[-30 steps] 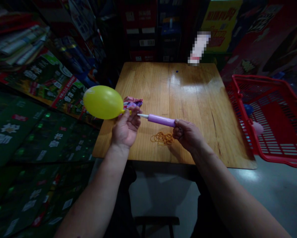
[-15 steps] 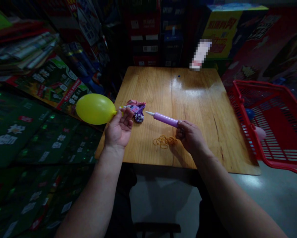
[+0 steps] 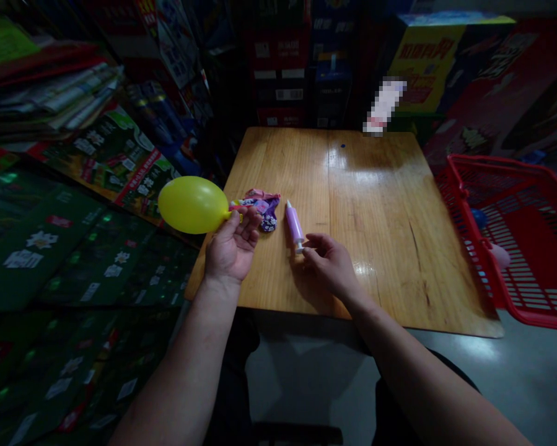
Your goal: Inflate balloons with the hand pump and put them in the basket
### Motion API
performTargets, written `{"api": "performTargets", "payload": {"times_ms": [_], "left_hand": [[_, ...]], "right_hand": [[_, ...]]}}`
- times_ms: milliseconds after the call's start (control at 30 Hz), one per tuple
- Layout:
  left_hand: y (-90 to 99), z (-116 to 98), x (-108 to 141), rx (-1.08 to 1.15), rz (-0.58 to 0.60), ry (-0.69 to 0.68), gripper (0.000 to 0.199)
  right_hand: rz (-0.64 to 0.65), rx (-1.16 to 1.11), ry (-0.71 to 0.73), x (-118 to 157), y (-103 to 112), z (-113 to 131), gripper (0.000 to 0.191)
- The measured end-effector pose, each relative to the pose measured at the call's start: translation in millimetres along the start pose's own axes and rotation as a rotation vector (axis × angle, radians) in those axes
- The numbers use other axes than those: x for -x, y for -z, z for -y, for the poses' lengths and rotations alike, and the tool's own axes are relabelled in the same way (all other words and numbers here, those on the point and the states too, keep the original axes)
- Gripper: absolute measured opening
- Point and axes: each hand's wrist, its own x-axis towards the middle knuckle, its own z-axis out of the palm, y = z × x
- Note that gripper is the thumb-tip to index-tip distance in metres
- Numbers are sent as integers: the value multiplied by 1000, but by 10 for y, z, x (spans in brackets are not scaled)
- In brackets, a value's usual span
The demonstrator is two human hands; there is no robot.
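Observation:
An inflated yellow balloon point(image 3: 193, 204) is pinched at its neck by my left hand point(image 3: 234, 244), over the table's left edge. My right hand point(image 3: 329, 263) is by the rear end of a purple pump point(image 3: 294, 224), fingers apart and curved beside its white handle. The pump lies on the wooden table point(image 3: 375, 217) with its white nozzle pointing away from me. Between the balloon and the pump are several uninflated balloons point(image 3: 267, 214), pink, white and purple. The rubber bands are hidden from view.
To the right, a red basket point(image 3: 501, 279) holds a blue item and a pink one. Green boxes point(image 3: 74, 248) are stacked along the left, with papers point(image 3: 59, 99) above them. More boxes point(image 3: 280, 80) stand behind the table.
The pump has gone from my right hand's grip to the tabletop and now points away. My right hand has moved left and opened, over where the rubber bands were visible. My left hand still holds the balloon.

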Motion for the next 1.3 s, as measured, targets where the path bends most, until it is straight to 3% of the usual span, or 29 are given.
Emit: {"api": "performTargets", "payload": {"times_ms": [200,400,533,633,733,833,1067,1300], "left_hand": [[15,-17,45,14,23,43,10],[71,-30,108,-4,98,67,13],[138,-41,249,-2,147,89,16],[195,-51,479,-10,149,86,15],[258,-14,874,1,173,118,14],[306,95,1443,46,181,179,7],[294,295,2845,-6,204,217,13],[307,355,3666,-40,238,130,17]], "right_hand": [[-28,168,109,22,-16,14,22],[-53,185,208,130,39,135,16],[-79,117,248,348,0,243,12],[-54,44,190,650,-73,303,12],[-64,-57,64,1068,-165,339,14],[-16,-101,-30,1555,-260,400,13],[23,-204,-13,2619,-371,676,11],[16,-284,16,3377,-296,778,23]]}}
